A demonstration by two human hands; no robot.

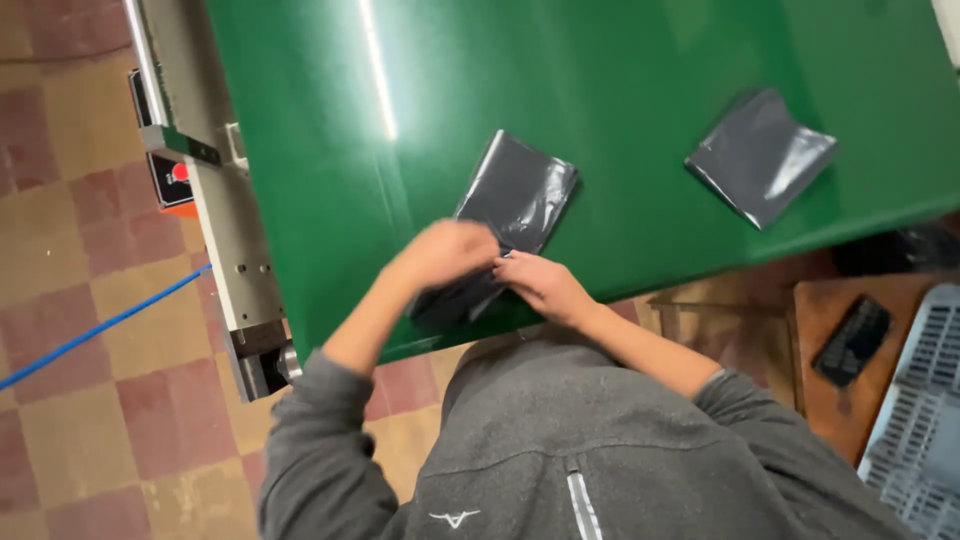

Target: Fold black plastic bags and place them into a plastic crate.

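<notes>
Both hands meet over a dark grey plastic bag point(515, 200) lying at the near edge of a green table point(620, 60). The left hand point(445, 253) is curled, knuckles up, fingers bent down onto the bag's near end; it is blurred, so whether it pinches the plastic or only presses it cannot be told. The right hand point(540, 285) lies just beside it, touching or nearly touching it, with its fingers drawn together on the same near end of the bag, where a small pale glint shows between the two hands. The near part of the bag is bunched and partly hidden under the hands, while the far part lies flat and shiny on the table, slanting away toward the middle.

Both forearms are bare, with the grey sleeves point(320, 440) of a zipped top pushed up to the elbows.

A second dark grey bag point(760, 155) lies flat, well apart from the first, toward the right edge of the table. Along the left edge runs a grey metal rail point(225, 230) with a small box bearing a red button point(180, 172). A blue cord point(100, 325) crosses the chequered tile floor point(80, 430) on the left. To the right, below the table's edge, a dark flat object point(850, 340) rests on a brown wooden surface point(830, 400), beside a pale slatted crate point(925, 400).
</notes>
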